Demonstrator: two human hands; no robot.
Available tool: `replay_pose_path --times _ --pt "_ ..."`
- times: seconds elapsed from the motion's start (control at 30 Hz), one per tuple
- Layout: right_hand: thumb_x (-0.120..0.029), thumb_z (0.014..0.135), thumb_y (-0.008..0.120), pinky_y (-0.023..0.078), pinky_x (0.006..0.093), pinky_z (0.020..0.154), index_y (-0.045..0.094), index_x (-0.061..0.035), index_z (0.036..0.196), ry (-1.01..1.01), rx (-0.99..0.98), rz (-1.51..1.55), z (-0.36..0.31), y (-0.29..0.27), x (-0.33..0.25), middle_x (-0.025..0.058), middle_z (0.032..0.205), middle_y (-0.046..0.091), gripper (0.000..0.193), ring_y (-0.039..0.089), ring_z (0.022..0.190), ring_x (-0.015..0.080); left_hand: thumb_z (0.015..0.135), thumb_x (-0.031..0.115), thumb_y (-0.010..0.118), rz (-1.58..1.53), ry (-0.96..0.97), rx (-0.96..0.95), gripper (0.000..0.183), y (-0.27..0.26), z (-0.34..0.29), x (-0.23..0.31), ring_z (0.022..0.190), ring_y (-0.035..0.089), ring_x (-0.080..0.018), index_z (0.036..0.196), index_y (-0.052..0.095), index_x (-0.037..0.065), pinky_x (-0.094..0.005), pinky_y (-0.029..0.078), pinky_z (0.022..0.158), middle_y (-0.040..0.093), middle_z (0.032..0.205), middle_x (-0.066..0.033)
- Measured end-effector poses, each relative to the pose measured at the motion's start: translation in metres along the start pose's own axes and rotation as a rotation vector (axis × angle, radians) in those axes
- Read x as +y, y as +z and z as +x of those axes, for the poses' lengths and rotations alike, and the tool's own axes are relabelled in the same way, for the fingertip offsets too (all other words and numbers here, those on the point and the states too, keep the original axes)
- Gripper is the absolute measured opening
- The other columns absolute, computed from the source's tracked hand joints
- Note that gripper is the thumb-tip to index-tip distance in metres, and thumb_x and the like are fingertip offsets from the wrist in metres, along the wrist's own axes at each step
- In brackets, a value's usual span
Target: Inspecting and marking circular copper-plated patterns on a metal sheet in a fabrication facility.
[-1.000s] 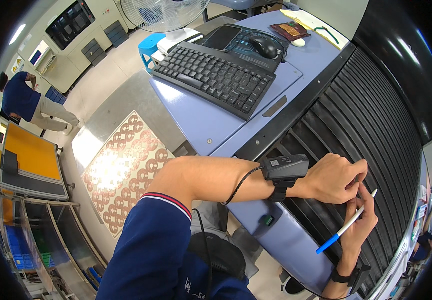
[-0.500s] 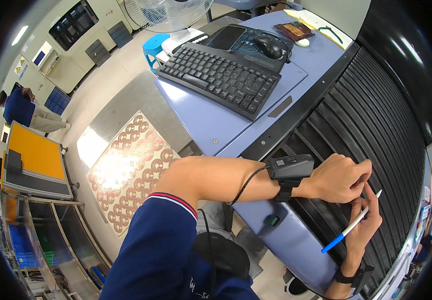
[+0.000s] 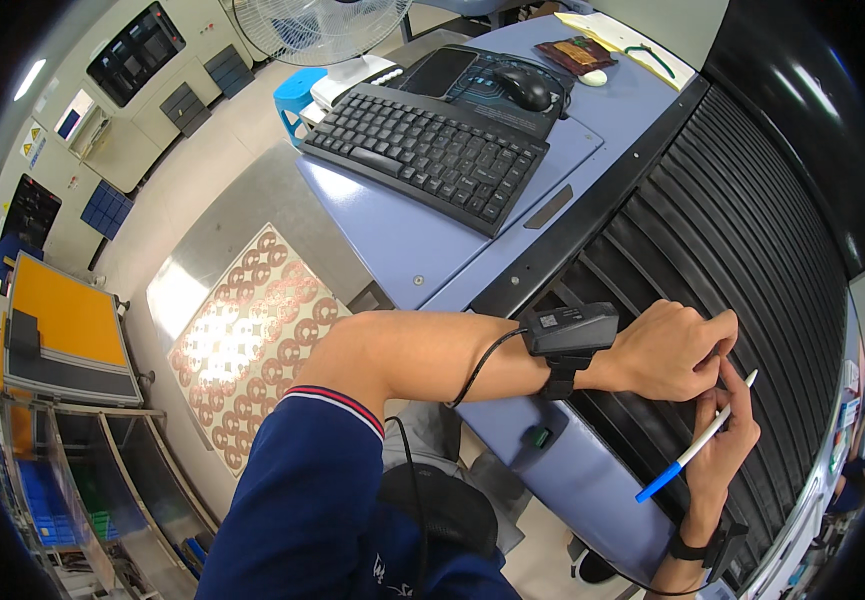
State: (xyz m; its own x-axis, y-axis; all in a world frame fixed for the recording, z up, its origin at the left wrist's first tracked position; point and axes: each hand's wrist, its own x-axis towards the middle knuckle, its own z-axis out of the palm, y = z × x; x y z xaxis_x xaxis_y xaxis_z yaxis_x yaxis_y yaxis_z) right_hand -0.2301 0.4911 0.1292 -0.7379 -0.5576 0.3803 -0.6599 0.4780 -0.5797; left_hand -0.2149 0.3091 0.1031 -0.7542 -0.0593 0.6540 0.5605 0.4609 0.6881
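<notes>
My left arm reaches across from the left, and my left hand (image 3: 674,350) is closed over the black ribbed cover (image 3: 752,240), its thumb and index finger pinched. Whatever it may pinch is too small or hidden to make out. Just below, my right hand (image 3: 724,450) comes up from the lower right with its fingertips meeting the left hand's. A slim white pen (image 3: 697,448) with a blue end lies slantwise in the right hand, blue end toward the lower left. Each wrist wears a black strapped device, the left one (image 3: 570,332) with a cable.
On the lavender machine top lie a black keyboard (image 3: 427,150), mouse (image 3: 524,90), phone (image 3: 442,72) and brown packet (image 3: 574,56). To the left, a copper-patterned panel (image 3: 252,345) rests on a metal table. A fan (image 3: 322,25), rack (image 3: 112,470) and orange-topped cart (image 3: 67,310) stand around.
The whole view has shifted slightly. Both hands keep nearly the same pose, the pen still in the right. A seated person at far left has mostly passed out of sight.
</notes>
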Motion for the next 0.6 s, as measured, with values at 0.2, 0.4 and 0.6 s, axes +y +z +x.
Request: replay_pose_path --times 0.2,0.4,0.6 --pt "-0.003 0.092 0.066 0.054 0.0286 0.072 0.062 0.0007 0.123 0.003 -0.016 0.007 -0.0002 -0.0003 0.0028 0.0157 0.089 0.074 0.032 0.073 0.084 0.0181 0.079 0.008 0.062 0.009 0.000 -0.027 0.014 -0.0011 0.0000 -0.0010 0.046 0.059 -0.0301 0.089 0.054 0.004 -0.0395 0.045 0.046 0.058 0.052 -0.0099" --pt "-0.002 0.091 0.067 0.054 0.0278 0.069 0.063 0.0006 0.121 -0.047 -0.007 -0.017 0.0005 -0.0006 -0.0014 0.0154 0.085 0.074 0.030 0.072 0.078 0.0168 0.077 0.009 0.063 -0.021 0.007 -0.027 0.014 -0.0007 0.0002 0.0003 0.047 0.061 -0.0298 0.086 0.054 0.004 -0.0387 0.047 0.047 0.059 0.053 -0.0104" --pt "-0.001 0.089 0.067 0.051 0.0262 0.064 0.063 0.0003 0.120 -0.058 -0.009 -0.050 0.0005 -0.0004 -0.0040 0.0138 0.079 0.072 0.031 0.070 0.072 0.0142 0.075 0.009 0.063 -0.006 0.025 -0.016 0.015 -0.0001 -0.0006 -0.0012 0.048 0.061 -0.0304 0.085 0.054 0.003 -0.0381 0.047 0.047 0.059 0.053 -0.0101"
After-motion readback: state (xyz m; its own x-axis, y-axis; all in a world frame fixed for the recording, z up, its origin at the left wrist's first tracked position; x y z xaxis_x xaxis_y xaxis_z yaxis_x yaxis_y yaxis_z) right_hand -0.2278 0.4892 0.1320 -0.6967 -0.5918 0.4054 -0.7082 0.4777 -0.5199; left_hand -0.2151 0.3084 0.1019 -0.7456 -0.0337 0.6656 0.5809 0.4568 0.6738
